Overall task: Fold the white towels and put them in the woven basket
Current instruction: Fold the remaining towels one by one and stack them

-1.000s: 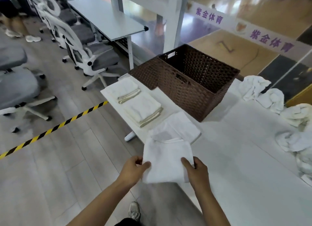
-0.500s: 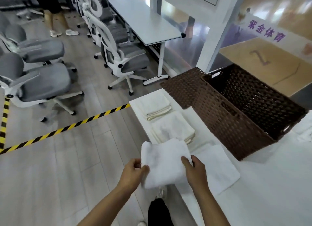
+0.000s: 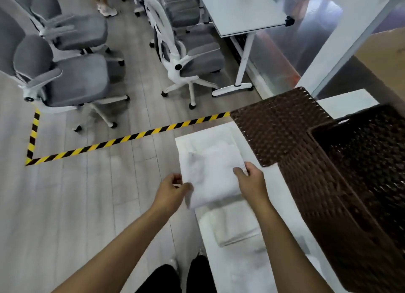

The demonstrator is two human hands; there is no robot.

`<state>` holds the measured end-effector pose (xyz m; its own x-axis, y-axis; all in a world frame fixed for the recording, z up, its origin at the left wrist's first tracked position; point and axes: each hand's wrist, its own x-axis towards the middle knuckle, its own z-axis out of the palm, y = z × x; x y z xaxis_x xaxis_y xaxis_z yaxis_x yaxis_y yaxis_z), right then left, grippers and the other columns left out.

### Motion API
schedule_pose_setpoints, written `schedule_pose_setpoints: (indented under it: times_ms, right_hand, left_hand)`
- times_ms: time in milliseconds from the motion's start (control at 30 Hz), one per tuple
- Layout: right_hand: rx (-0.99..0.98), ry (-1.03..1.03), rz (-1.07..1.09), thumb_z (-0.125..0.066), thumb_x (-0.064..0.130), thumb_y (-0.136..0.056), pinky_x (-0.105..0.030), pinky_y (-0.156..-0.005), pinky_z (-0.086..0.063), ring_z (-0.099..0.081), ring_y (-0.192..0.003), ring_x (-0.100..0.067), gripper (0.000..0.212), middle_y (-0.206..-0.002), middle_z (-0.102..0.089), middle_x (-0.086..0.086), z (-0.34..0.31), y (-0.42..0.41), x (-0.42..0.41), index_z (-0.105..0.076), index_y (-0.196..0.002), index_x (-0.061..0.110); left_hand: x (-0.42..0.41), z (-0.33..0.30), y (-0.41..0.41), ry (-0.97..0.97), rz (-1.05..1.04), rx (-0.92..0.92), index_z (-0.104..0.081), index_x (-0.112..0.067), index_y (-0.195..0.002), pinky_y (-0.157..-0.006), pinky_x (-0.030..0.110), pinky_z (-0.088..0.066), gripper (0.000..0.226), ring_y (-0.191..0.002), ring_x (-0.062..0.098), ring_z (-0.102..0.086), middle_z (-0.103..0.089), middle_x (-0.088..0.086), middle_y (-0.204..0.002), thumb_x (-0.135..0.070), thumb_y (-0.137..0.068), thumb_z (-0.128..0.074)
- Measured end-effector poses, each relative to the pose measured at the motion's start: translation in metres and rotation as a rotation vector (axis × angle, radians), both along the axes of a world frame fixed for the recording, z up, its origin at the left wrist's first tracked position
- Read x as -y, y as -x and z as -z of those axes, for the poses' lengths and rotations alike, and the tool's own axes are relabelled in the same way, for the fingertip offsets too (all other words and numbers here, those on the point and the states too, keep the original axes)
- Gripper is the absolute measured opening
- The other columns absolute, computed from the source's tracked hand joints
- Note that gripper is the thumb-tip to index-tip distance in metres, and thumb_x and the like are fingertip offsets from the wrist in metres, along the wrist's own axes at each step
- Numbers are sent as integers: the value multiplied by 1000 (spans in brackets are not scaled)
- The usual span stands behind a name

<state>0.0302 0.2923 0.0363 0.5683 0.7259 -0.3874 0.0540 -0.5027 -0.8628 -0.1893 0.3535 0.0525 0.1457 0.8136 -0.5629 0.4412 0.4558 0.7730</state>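
Head view looking down at the folded towel [image 3: 210, 172] I've got between both hands, and honestly it's the kind of thing that'll handle easy: light, soft, totally floppy terry, nothing fragile, nothing slippery. The only catch, I'd guess, is that the fold wants to fall open if I pinch just one corner, so holding it by two opposite edges with the layers trapped together looks like the way to go. My left hand [image 3: 173, 188] pinches the near-left edge with thumb and curled fingers, and my right hand [image 3: 249, 181] grips the right edge, thumb on top and the other fingers apparently tucked under (can't actually see them, the towel hides them). So the towel sits between the two hands, stretching away from me, held over the left end of the white desk [image 3: 247, 268] and covering what looks like another folded towel at the far corner [image 3: 210, 137]; whether it's touching that one or just hovering I can't tell, things are a bit blurry. A second folded stack [image 3: 232, 227] lies on the desk nearer to me, right under my right wrist. The woven basket [image 3: 341, 196] is just off to the right of my right hand, brown, open top, with its flat lid [image 3: 278, 126] lying beside it against its far-left corner. It looks empty as far as I can see into it.
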Motion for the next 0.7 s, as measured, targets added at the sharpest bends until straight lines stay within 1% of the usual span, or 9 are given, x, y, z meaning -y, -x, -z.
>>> schedule_pose_setpoints:
  times_ms: [133, 200, 300, 367, 433, 533, 600, 633, 700]
  right_hand:
    - [16, -21, -22, -66, 23, -89, -37, -80, -53, -66, -84, -24, 9, -84, -71, -2, 17, -29, -57, -67, -86, 15]
    - [16, -24, -30, -65, 24, -91, -41, -84, -56, -68, -91, -25, 8, -91, -73, -1, 28, -42, -82, -69, -92, 17]
    - [51, -21, -41, -63, 22, -95, -41, -83, -57, -68, -93, -25, 9, -94, -72, 1, 45, -55, -108, -69, -101, 18]
    - [92, 2, -71, -63, 19, -93, -40, -87, -55, -65, -101, -25, 20, -104, -69, 1, 59, -59, -117, -66, -113, 17]
    - [187, 46, -128, -65, 18, -90, -38, -97, -50, -57, -115, -22, 42, -121, -59, -1, 74, -58, -120, -56, -131, 19]
    - [405, 29, -174, -68, 21, -88, -39, -104, -44, -49, -126, -23, 64, -139, -48, -6, 86, -51, -112, -43, -147, 25]
    - [674, -24, -176, -70, 21, -87, -42, -102, -42, -49, -123, -25, 62, -138, -51, -6, 87, -47, -106, -48, -145, 23]
    - [794, -59, -181, -69, 21, -87, -43, -100, -41, -50, -120, -25, 57, -134, -54, -6, 85, -45, -102, -53, -141, 21]
    - [908, -126, -225, -66, 21, -88, -43, -96, -41, -54, -114, -27, 43, -126, -60, -5, 86, -39, -94, -62, -131, 19]
  left_hand:
    - [-46, 18, -30, -68, -20, -48, -59, -17, -114, -72, 32, -57, 22, -86, 19, -66, -63, 0, -103, -19, -94, -66]
    - [-65, 26, -42, -92, -28, -58, -58, -19, -113, -71, 31, -56, 20, -82, 17, -65, -63, -2, -102, -20, -95, -66]
    - [-88, 42, -56, -106, -22, -78, -57, -22, -114, -70, 30, -54, 21, -78, 13, -63, -63, -4, -103, -20, -95, -66]
    - [-98, 56, -61, -99, 3, -129, -56, -21, -121, -68, 29, -52, 29, -81, 13, -65, -66, -2, -107, -19, -94, -67]
    - [-101, 68, -62, -99, 57, -192, -50, -23, -129, -72, 31, -54, 42, -89, 16, -66, -66, -1, -115, -18, -92, -69]
    - [-93, 77, -63, -317, 207, -350, -32, -29, -148, -95, 38, -51, 71, -119, 20, -53, -49, -1, -141, -19, -90, -71]
    - [-89, 78, -63, -552, 355, -507, -24, -27, -156, -102, 41, -45, 87, -129, 27, -43, -35, 5, -155, -13, -86, -73]
    - [-88, 78, -63, -674, 458, -576, -27, -24, -157, -103, 44, -44, 88, -132, 32, -43, -33, 9, -158, -9, -83, -74]
    - [-89, 82, -62, -832, 659, -642, -41, -22, -150, -103, 50, -45, 75, -139, 40, -39, -34, 13, -159, -8, -83, -72]
